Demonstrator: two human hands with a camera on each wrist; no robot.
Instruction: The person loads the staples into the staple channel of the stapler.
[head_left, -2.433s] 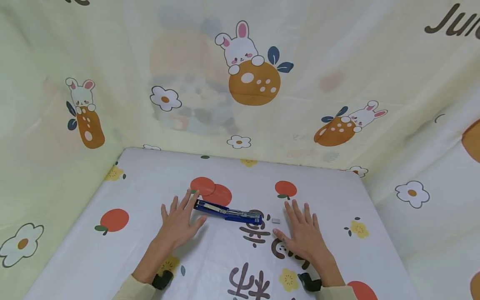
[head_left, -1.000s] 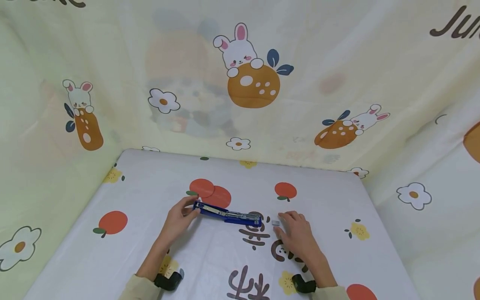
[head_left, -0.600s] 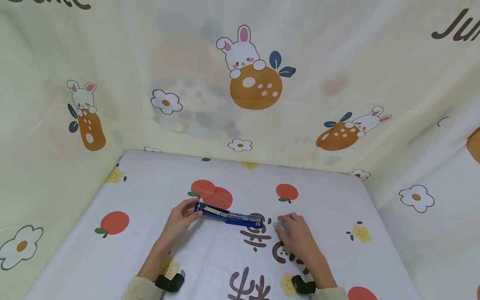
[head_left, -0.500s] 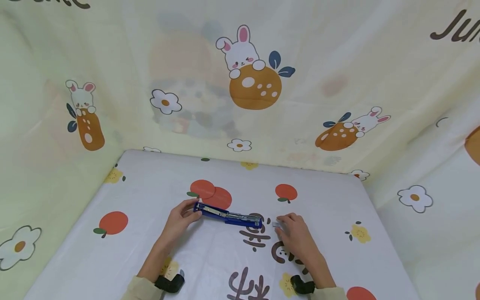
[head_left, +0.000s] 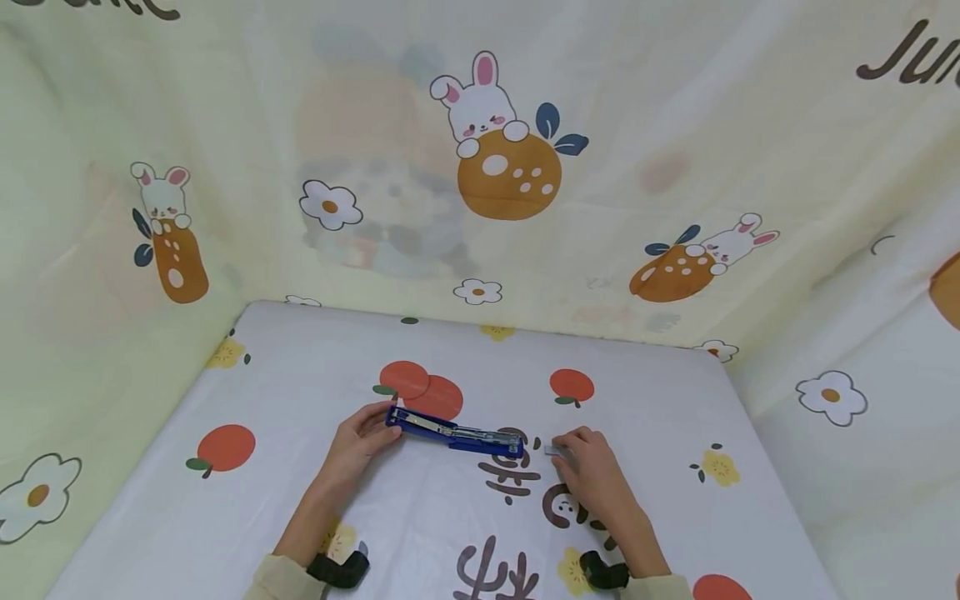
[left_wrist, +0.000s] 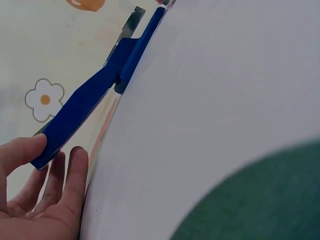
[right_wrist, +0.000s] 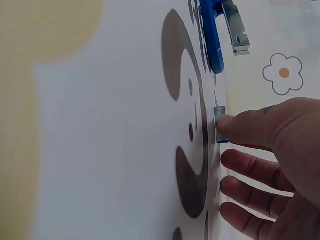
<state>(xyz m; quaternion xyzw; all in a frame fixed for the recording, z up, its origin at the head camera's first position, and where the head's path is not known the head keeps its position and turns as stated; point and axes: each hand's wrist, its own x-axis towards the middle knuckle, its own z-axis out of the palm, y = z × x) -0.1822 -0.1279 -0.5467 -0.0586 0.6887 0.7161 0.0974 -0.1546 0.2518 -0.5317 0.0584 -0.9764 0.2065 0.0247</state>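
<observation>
A blue stapler (head_left: 487,442) lies folded wide open on the cloth, its metal magazine showing. My left hand (head_left: 352,446) holds the left end of its raised cover; in the left wrist view the thumb presses the blue cover (left_wrist: 82,102) with the fingers on its other side. A short grey strip of staples (head_left: 551,450) sits just beyond the stapler's right end. My right hand (head_left: 596,468) pinches that strip, and the right wrist view has the thumb over the ridged staples (right_wrist: 220,112), the other fingers loosely bent below.
The tabletop (head_left: 300,367) is covered in a white cloth printed with fruit, flowers and dark lettering. Printed curtains (head_left: 480,250) rise at its back and both sides. Black straps (head_left: 339,570) sit on both wrists.
Both hands were spread flat on the cloth at first. The left fingers then closed on the stapler's cover end, and the right fingers closed on the staples. Lately almost nothing moves.
</observation>
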